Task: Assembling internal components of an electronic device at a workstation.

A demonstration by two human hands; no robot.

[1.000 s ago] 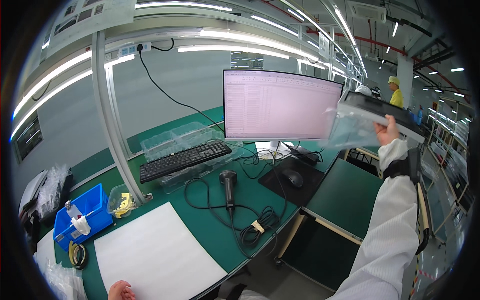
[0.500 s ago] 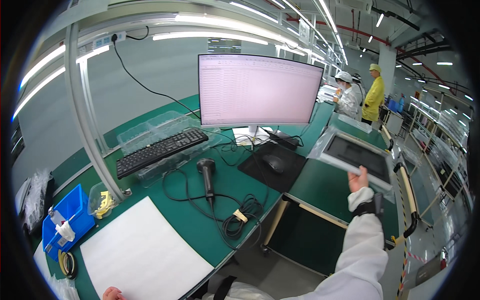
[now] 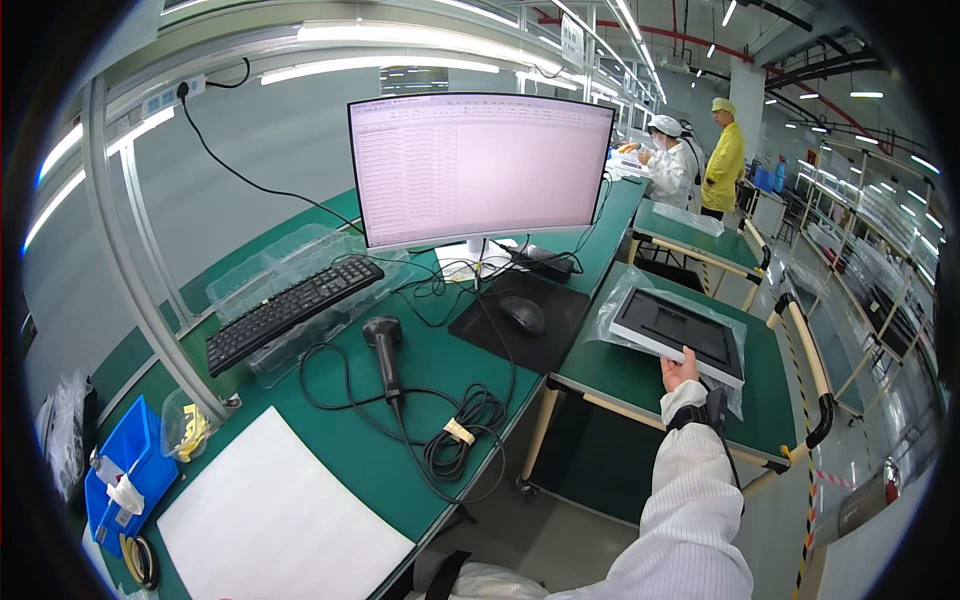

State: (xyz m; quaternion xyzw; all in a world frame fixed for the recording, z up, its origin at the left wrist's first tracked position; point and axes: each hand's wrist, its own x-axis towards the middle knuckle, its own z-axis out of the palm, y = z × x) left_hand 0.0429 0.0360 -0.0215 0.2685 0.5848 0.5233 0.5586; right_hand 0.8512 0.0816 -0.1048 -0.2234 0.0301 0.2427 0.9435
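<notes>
Green cart top bears a clear-bagged dark panel, its near edge gripped by the right hand.

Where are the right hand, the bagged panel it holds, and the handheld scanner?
right hand [image 3: 680,372], head view, back of hand.
bagged panel [image 3: 672,328], head view, dark face.
handheld scanner [image 3: 384,338], head view, its head.

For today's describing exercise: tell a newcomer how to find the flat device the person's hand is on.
Start at the big curved monitor, then go right to the green-topped side cart. There the right hand grips a flat dark-screened panel in a clear plastic bag, the only bagged item on that cart.
</notes>
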